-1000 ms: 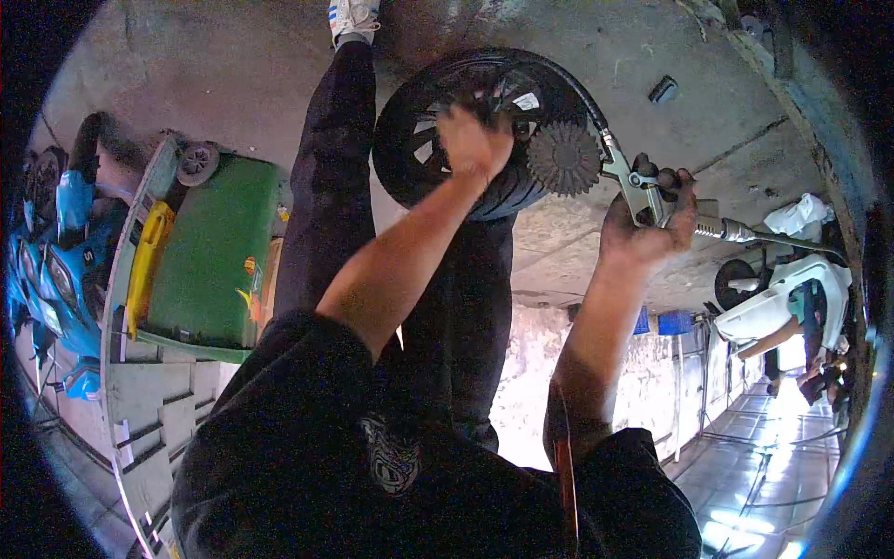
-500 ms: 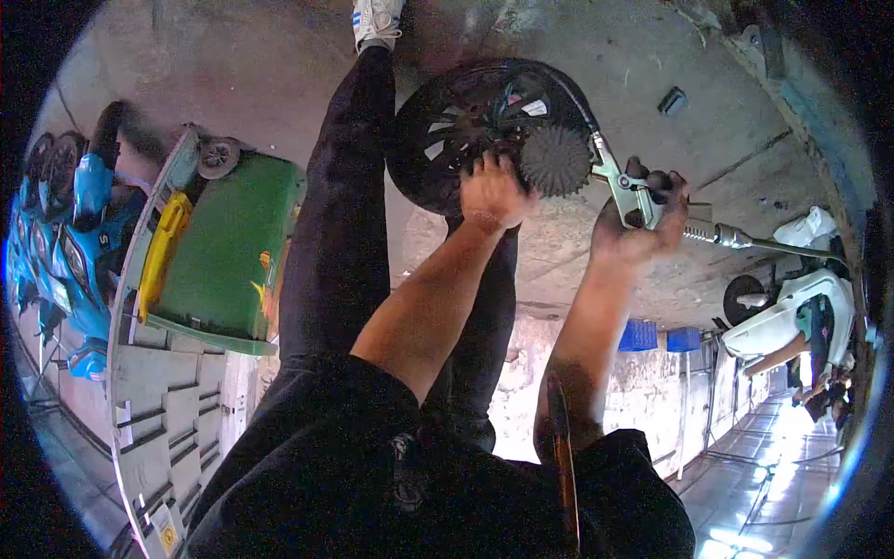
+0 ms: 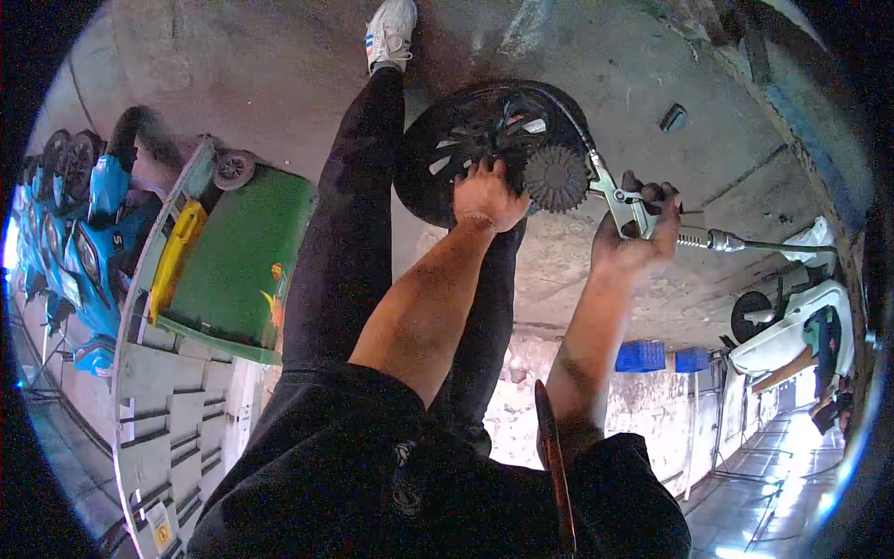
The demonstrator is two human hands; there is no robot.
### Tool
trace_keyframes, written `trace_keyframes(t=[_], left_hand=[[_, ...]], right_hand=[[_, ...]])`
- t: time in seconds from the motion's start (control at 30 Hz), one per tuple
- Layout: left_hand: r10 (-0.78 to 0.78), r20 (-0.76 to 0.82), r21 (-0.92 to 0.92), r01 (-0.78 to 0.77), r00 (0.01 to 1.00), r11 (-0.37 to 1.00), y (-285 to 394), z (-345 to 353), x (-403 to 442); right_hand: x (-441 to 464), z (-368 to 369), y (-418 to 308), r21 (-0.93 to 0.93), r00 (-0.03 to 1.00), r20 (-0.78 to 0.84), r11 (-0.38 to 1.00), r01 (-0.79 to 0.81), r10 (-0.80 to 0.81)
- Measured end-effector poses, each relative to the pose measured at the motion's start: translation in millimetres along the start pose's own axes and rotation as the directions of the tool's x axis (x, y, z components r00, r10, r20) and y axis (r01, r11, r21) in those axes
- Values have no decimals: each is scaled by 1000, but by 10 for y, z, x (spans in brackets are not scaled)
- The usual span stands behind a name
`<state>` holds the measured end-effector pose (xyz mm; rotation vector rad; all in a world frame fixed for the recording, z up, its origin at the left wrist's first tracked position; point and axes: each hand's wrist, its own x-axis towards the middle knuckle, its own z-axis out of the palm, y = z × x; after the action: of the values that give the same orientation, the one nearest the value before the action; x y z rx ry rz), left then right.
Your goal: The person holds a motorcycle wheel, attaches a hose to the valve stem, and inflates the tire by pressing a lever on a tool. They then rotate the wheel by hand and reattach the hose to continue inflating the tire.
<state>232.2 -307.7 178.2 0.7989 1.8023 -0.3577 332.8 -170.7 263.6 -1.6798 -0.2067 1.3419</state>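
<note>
A black wheel with its tyre (image 3: 433, 186) is by the person's legs. My left hand (image 3: 490, 196) is curled over the tyre's near edge, its fingers toward the spokes. In my right hand (image 3: 637, 233) is a metal inflator gun (image 3: 626, 207), with dark-stained fingers around its handle. A round black ribbed part (image 3: 556, 178), like a gauge cover seen from behind, sits between the two hands at the gun's side. From the gun's front a black hose (image 3: 570, 110) curves over the wheel; its far end is hard to make out.
A second hose (image 3: 787, 247) runs right from the gun. At left are a green bin (image 3: 242, 256) with a yellow part and blue scooters (image 3: 93, 252). Blue crates (image 3: 640, 356) and a white scooter (image 3: 792, 331) are at right. A small black object (image 3: 673, 116) lies on the floor.
My left hand has moved from over the wheel's middle to its near edge. The right hand keeps its hold on the gun. The whole view has shifted slightly.
</note>
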Motion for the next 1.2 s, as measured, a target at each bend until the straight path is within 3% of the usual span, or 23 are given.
trace_keyframes(t=[0.23,0.3,0.43,0.5,0.53,0.6,0.73,0.8,0.9,1.03,1.13,1.2], left_hand=[[-24,129,63,16,991,998,27,-87,48],[75,136,99,-88,988,991,32,-82,54],[87,209,-16,-86,974,996,-32,120,188],[61,203,-28,-57,977,998,21,-150,83],[61,200,-25,-57,978,998,-3,-120,75],[115,99,36,-119,988,992,-70,-42,96],[90,90,62,-96,992,993,3,-62,110],[97,132,-30,-94,987,995,-17,-118,127],[98,128,-8,-97,987,995,-79,-209,130],[103,151,-64,-95,983,993,-158,-275,135],[101,78,-12,-100,992,995,-175,-174,89],[169,-57,-105,-174,984,979,-236,-35,94]], right_hand=[[-87,211,-25,-17,997,-78,1000,-1,0],[-29,92,-2,-30,999,-5,999,34,-34],[3,61,33,-70,996,61,995,73,-69],[-9,106,48,-318,968,-108,931,180,-225],[5,81,42,-315,969,-107,932,181,-224],[30,10,42,-129,998,-5,990,59,-60],[38,20,77,-190,994,-31,977,100,-108],[67,50,87,-43,991,-102,996,84,-88],[59,103,66,-97,994,-76,993,69,-76],[80,103,76,3,997,-77,1000,28,-28],[103,90,77,43,998,-63,999,15,-13],[96,104,75,-41,998,-58,999,24,-26]])
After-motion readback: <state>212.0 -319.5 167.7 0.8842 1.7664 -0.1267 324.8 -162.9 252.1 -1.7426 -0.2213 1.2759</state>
